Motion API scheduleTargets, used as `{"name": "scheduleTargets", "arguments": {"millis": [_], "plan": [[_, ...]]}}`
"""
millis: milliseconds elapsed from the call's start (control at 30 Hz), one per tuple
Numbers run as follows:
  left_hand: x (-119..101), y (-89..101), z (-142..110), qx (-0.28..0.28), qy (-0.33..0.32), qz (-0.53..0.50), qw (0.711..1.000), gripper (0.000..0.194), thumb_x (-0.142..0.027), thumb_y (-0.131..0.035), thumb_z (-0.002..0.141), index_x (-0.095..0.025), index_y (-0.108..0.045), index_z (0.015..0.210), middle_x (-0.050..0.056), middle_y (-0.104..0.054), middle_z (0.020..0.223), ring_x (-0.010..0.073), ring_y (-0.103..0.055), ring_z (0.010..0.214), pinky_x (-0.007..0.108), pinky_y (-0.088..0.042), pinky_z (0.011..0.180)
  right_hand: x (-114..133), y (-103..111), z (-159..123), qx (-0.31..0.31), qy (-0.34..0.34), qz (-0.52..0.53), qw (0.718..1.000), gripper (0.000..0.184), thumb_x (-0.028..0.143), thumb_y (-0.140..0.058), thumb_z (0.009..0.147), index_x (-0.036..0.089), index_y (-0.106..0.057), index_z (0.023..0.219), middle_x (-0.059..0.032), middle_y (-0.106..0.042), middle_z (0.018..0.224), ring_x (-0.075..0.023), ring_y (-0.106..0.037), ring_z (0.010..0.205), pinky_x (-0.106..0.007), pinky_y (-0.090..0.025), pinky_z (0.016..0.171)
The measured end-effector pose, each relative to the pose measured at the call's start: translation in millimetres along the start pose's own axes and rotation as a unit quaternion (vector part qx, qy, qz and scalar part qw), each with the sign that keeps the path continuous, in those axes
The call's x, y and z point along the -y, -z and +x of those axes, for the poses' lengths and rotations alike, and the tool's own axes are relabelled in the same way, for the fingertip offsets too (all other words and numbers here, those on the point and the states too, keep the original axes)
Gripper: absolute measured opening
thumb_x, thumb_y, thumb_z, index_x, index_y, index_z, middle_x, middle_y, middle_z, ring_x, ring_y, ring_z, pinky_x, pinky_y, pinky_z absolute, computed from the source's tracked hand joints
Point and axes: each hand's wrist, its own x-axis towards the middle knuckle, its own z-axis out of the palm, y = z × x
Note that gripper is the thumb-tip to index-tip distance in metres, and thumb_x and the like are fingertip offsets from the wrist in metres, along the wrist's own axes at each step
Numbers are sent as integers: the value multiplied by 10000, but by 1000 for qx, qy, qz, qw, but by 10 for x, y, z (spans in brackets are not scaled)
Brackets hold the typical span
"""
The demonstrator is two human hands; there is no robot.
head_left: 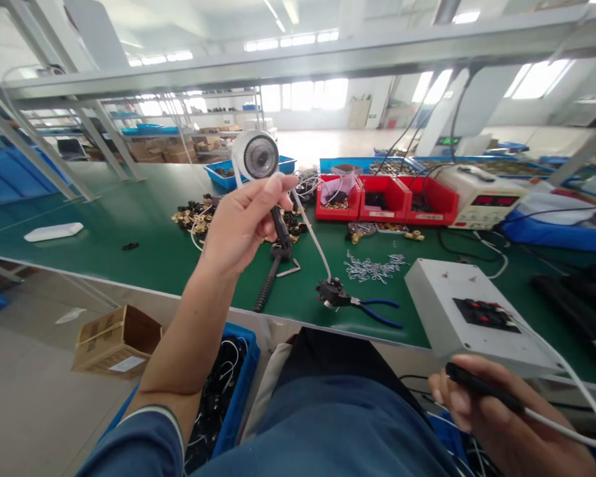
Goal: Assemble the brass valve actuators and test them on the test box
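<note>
My left hand [243, 222] is raised over the bench, its thumb and fingers pinching the upper end of a white cable [311, 230]. That cable runs down to a small black part [330, 291] near the bench's front edge. Pliers with blue handles [381, 313] lie against the black part. Low at the right, my right hand [506, 411] is wrapped round a black stick-like handle [484, 389] with a white cord leaving its rear end. A grey metal box [444, 281] with black and red terminals stands just beyond it.
A small white fan [259, 156] stands behind my left hand, near piled brass and black fittings [198, 215]. Small metal hooks [375, 267] lie scattered mid-bench. Red bins [385, 199] and a power supply [487, 197] line the back. Below stand a carton [106, 341] and a blue crate [246, 381].
</note>
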Motion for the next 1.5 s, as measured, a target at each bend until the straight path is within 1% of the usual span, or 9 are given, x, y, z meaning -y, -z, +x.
{"name": "scheduleTargets", "arguments": {"millis": [100, 233, 400, 567, 700, 833, 1133, 1300, 1500], "plan": [[176, -250, -305, 14, 67, -64, 996, 273, -410, -809, 836, -153, -715, 850, -38, -614, 731, 2, -488, 437, 101, -416, 392, 102, -59, -50, 48, 13, 32, 998, 225, 451, -796, 843, 366, -797, 1052, -40, -700, 696, -181, -632, 610, -293, -547, 577], [312, -523, -666, -3, 77, -147, 986, 347, -425, -840, 802, -169, -608, 778, -53, -628, 780, 15, -549, 487, 119, -521, 469, 178, -121, -56, 69, 47, 67, 994, 181, 412, -748, 908, 375, -787, 1081, -10, -722, 782, -127, -648, 653, -232, -559, 652], [342, -792, -1104, -1, 104, -203, 974, 227, -361, -797, 864, -216, -622, 853, -47, -659, 884, 32, -656, 580, 148, -608, 607, 233, -251, -27, 61, 67, 122, 988, 178, 439, -764, 893, 344, -793, 1040, -3, -708, 744, -118, -633, 623, -230, -551, 627], [335, -933, -1419, 2, 165, -218, 962, 148, -277, -803, 861, -277, -662, 905, -48, -668, 975, 52, -717, 692, 158, -631, 720, 260, -325, -56, 54, 49, 144, 987, 178, 432, -784, 876, 320, -769, 1013, -5, -725, 739, -143, -646, 601, -245, -541, 543], [342, -971, -1508, 24, 178, -231, 956, 99, -262, -773, 888, -291, -688, 931, -45, -669, 985, 48, -721, 713, 139, -622, 753, 256, -341, -94, 54, 42, 158, 985, 188, 421, -795, 871, 287, -746, 995, -2, -737, 737, -138, -654, 579, -230, -524, 510], [357, -975, -1526, 29, 176, -224, 958, 101, -248, -765, 892, -298, -703, 955, -37, -678, 996, 56, -724, 747, 134, -623, 769, 249, -342, -119, 53, 33, 166, 984, 182, 415, -790, 882, 282, -742, 998, 7, -741, 734, -114, -661, 579, -200, -506, 517], [436, -963, -1559, 30, 146, -173, 974, 140, -198, -721, 918, -320, -712, 984, -25, -682, 1007, 83, -710, 835, 168, -633, 803, 276, -338, -95, 2, 16, 113, 994, 304, 492, -814, 835, 224, -717, 940, -2, -704, 655, -147, -649, 530, -252, -526, 490], [453, -966, -1570, 17, 123, -141, 982, 165, -174, -712, 915, -331, -709, 967, -25, -684, 1000, 95, -703, 841, 192, -635, 802, 245, -320, -107, 25, 17, 122, 992, 263, 462, -789, 870, 217, -733, 948, -4, -698, 641, -137, -645, 520, -235, -512, 474], [467, -1021, -1550, 3, 79, -84, 993, 138, -177, -737, 881, -311, -708, 893, -13, -693, 935, 122, -691, 772, 241, -637, 737, 217, -332, -119, 6, 48, 109, 993, 188, 395, -778, 896, 231, -746, 983, 1, -713, 671, -125, -651, 543, -213, -509, 482]]}}
